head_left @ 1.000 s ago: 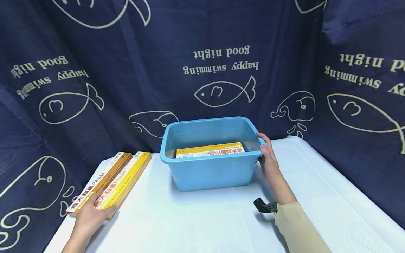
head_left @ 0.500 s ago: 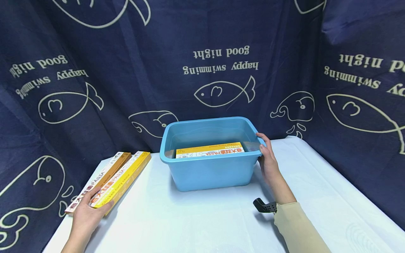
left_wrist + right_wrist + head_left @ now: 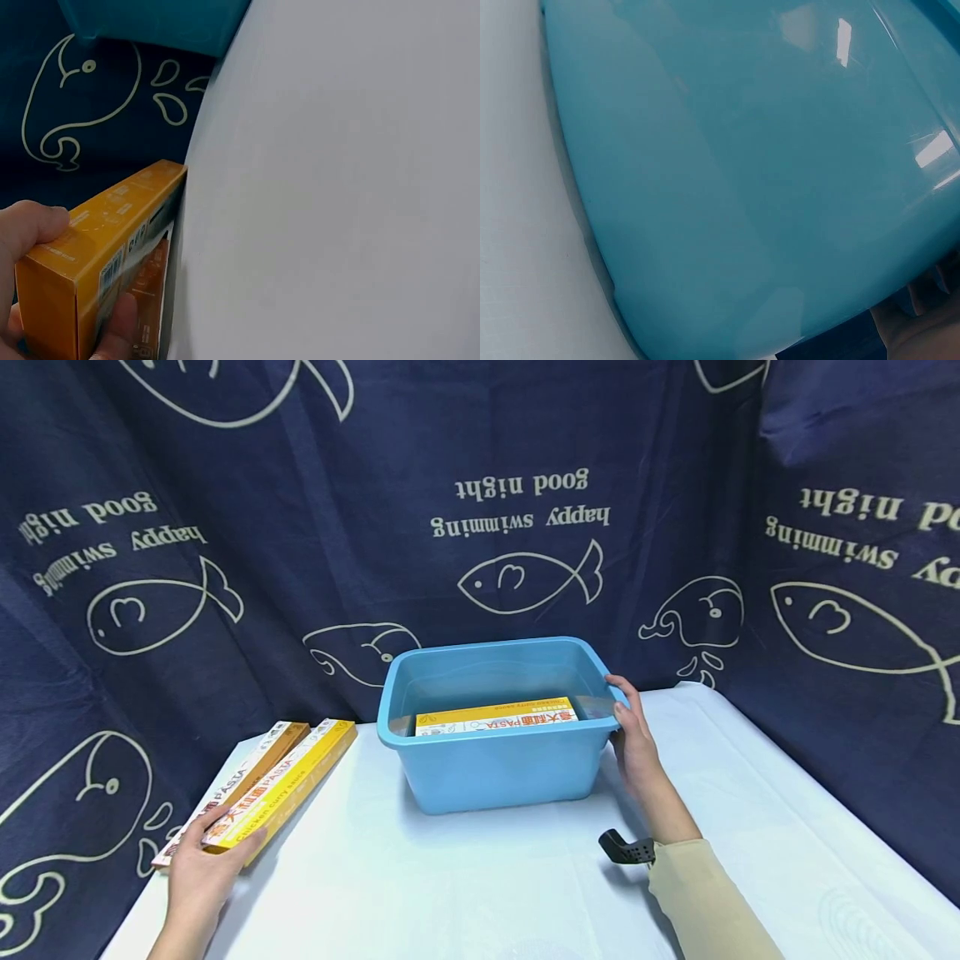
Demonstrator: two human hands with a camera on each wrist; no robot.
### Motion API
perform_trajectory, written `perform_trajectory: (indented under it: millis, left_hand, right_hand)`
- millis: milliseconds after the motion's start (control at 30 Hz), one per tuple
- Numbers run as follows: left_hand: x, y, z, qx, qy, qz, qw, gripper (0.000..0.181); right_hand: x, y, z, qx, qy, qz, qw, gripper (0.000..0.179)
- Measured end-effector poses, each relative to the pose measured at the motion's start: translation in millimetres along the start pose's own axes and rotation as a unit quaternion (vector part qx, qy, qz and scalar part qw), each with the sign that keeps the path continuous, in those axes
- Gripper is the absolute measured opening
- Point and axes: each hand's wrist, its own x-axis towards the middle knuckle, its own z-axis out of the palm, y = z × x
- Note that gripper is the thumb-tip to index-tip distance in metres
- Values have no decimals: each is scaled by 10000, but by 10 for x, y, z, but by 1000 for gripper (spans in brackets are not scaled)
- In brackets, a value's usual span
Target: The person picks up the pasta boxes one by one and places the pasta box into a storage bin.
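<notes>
At the left of the head view, my left hand (image 3: 201,872) grips the near end of a yellow pasta box (image 3: 296,789), thumb on one side and fingers on the other. The left wrist view shows the yellow box (image 3: 105,225) tilted between the thumb and fingers. Right beside it lies a brown pasta box (image 3: 262,768), partly covered by the yellow one. My right hand (image 3: 636,743) holds the right rim of a blue plastic bin (image 3: 495,777). Inside the bin is another yellow pasta box (image 3: 495,718), its lower part hidden by the front wall.
A white cloth (image 3: 360,893) covers the table. Dark blue curtains (image 3: 360,527) with fish prints hang behind and at both sides. A black strap mount (image 3: 628,849) sticks out from the right wrist near the table.
My left hand has shifted slightly left with the yellow pasta box, whose near end has slid and risen toward the brown one. The right hand and bin have stayed in place.
</notes>
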Motion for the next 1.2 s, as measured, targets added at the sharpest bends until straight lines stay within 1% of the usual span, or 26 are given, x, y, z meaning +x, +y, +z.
perform_trajectory:
  millis: [100,167,200,267,333,400,500,667,933,1100,1200]
  left_hand:
    - [1,6,9,-110,185,-139,9997,79]
    - [3,10,14,-331,287,-246,9987,78]
    - [3,12,15,-572,319,-317,9973,78]
    - [1,16,14,-1127,369,-478,9918,77]
    - [-3,19,12,-1470,417,-584,9865,77]
    - [-7,26,9,-1690,454,-654,9824,76]
    - [-8,33,7,-1497,530,-700,9848,76]
    - [-5,45,12,-1580,581,-800,9825,74]
    - [0,49,23,-1417,611,-787,9849,75]
    - [-5,60,28,-1695,611,-761,9807,76]
    - [-14,73,28,-1745,607,-752,9799,76]
  right_hand:
    - [1,-4,-2,25,1,-8,10000,54]
    - [2,-7,-1,23,-6,-9,10000,54]
    - [2,-9,-1,16,-3,0,10000,54]
    - [2,-13,3,17,-10,17,10000,53]
    - [2,-14,4,3,-16,29,10000,53]
    - [2,-14,4,-6,-13,28,10000,53]
    - [1,-14,3,-22,-3,18,10000,53]
    - [-7,-22,7,-32,8,20,10000,53]
    - [-5,-23,10,-20,19,49,10000,52]
    - [-1,-13,9,-13,19,-2,10000,53]
    - [-3,-12,3,-24,25,-14,10000,53]
